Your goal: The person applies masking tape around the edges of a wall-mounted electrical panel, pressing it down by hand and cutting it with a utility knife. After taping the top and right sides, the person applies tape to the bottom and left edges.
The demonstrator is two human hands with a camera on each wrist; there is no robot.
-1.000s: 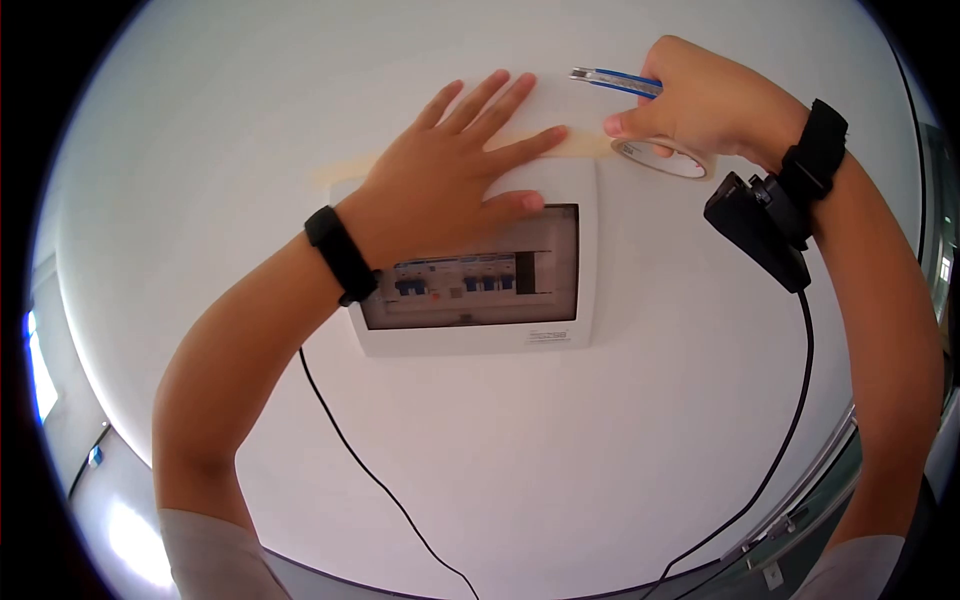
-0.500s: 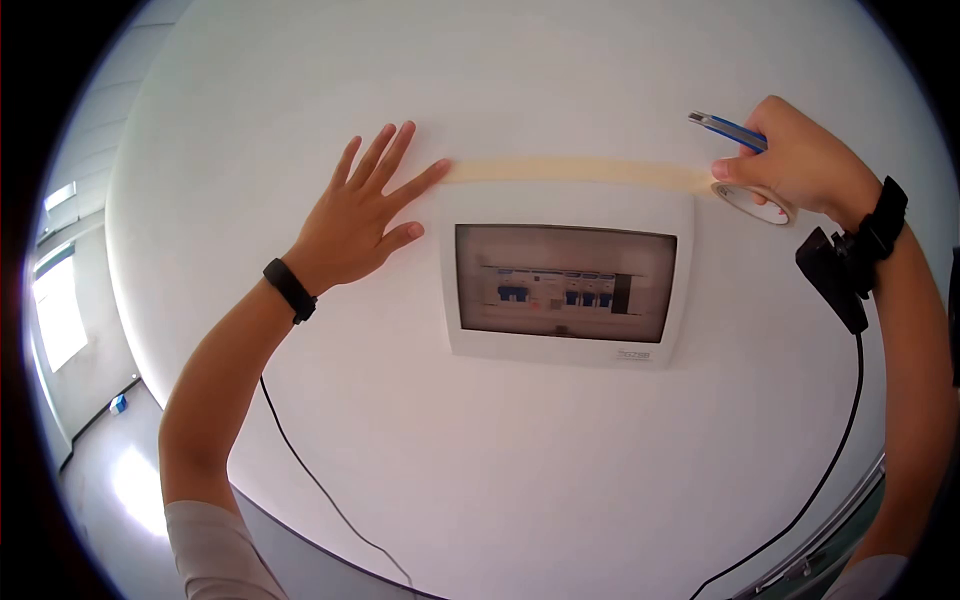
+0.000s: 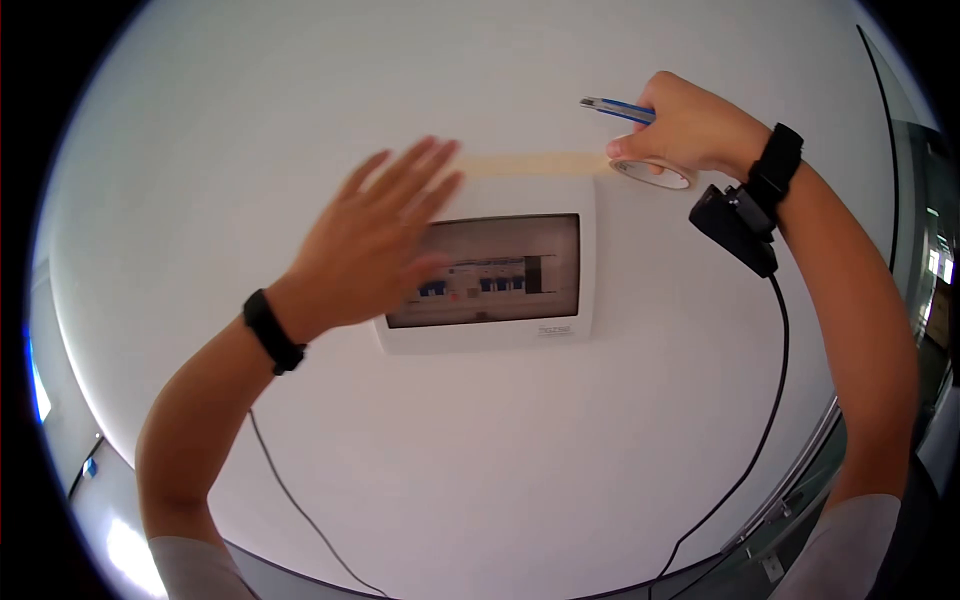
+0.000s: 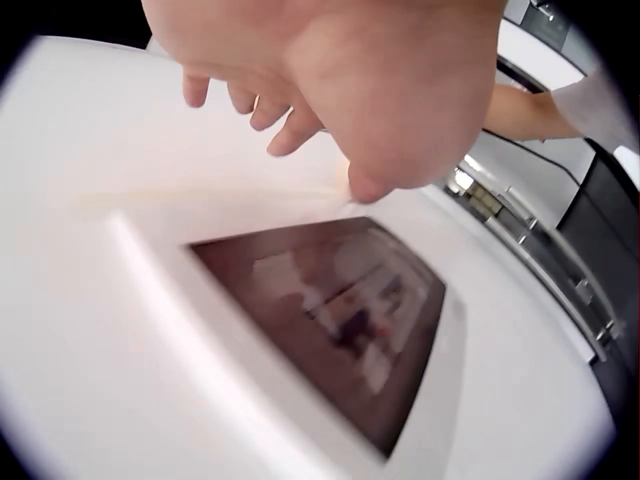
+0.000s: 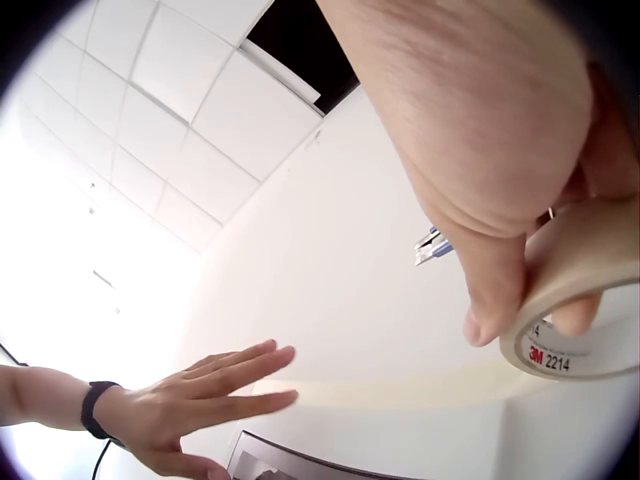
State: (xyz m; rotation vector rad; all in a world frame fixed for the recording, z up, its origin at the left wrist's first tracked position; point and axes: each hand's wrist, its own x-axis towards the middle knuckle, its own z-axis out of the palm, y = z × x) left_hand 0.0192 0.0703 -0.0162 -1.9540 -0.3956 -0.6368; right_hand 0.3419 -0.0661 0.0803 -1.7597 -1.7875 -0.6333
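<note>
We read this moment by the line between two hands: a long, flat strip of cream masking tape (image 3: 530, 164) runs almost level along the white wall (image 3: 480, 450), its long axis roughly parallel to the top edge of the white plastic breaker box with a smoky see-through cover (image 3: 588, 262), and lies just above that edge. At its right end the strip meets the cream ring-shaped tape roll (image 5: 585, 245), which sits beyond the box's upper right corner. Our right hand (image 3: 695, 125) grasps this roll, with the thumb against its outside and a finger showing inside the ring, and also grips a slim blue-and-silver utility knife (image 3: 622, 110), whose tip points left above the strip; how far its blade is out, we cannot tell. Our left hand (image 3: 365, 245) is released, fingers straight and spread, holding nothing; it blurs in front of the box's left side, with its fingertips near the left stretch of the strip, though we cannot be sure whether they touch anything. So the strip lies up and to the right of the left palm, while the roll lies well apart from it; for any move at the roll, we judge the right hand nearer.
</note>
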